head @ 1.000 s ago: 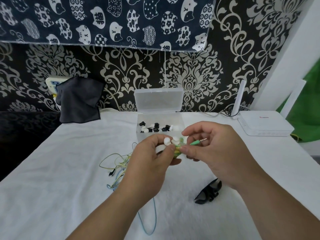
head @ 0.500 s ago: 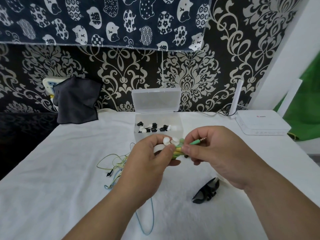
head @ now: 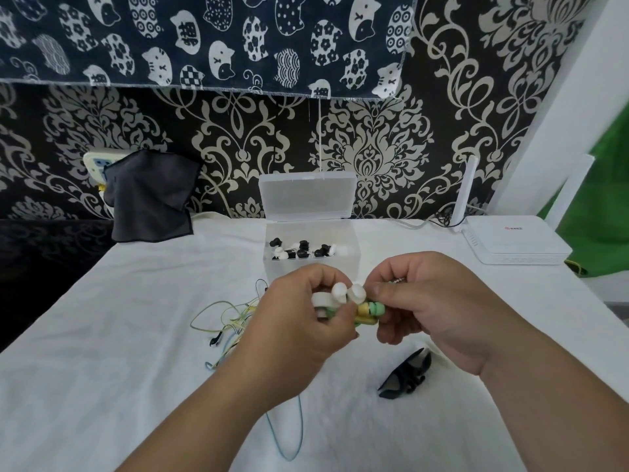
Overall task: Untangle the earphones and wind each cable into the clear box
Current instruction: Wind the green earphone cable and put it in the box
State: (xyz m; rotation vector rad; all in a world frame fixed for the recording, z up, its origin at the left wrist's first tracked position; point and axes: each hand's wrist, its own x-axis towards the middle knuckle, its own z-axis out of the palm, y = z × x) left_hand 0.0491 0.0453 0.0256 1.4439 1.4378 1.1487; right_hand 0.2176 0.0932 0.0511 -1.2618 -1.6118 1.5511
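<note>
My left hand [head: 296,321] and right hand [head: 432,308] each pinch an end of the coiled green earphones [head: 369,310], held crosswise between them. The open clear box [head: 311,264] stands just beyond, straight ahead.

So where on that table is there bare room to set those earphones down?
The white tablecloth is bare left of the tangled cables, below the dark cloth, and between the black clip and router. Crowded before the clear box.
</note>
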